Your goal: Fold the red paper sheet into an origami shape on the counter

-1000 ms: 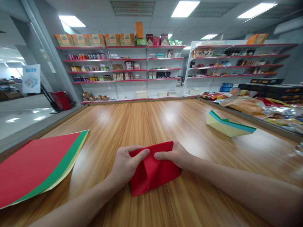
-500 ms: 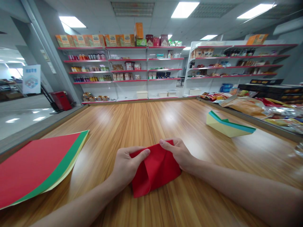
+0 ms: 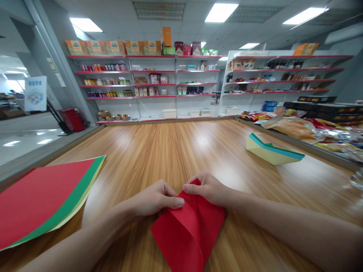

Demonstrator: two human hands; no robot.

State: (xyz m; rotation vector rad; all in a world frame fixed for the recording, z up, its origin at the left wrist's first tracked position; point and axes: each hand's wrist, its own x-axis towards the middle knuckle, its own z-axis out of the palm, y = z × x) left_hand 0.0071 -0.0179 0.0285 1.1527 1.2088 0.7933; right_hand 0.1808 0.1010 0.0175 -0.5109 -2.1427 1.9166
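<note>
I see the left hand point(image 3: 159, 198) and right hand point(image 3: 211, 188) pinching the red paper point(image 3: 180, 232) by its far end, the rest toward me.

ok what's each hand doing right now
Left hand: closed on the folded red paper, thumb on top.
Right hand: closed on the same paper near its upper tip, thumb on top.

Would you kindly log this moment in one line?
left hand: pinching folded red paper; right hand: pinching its upper corner; to the right: yellow, blue, green folded paper boat
</note>
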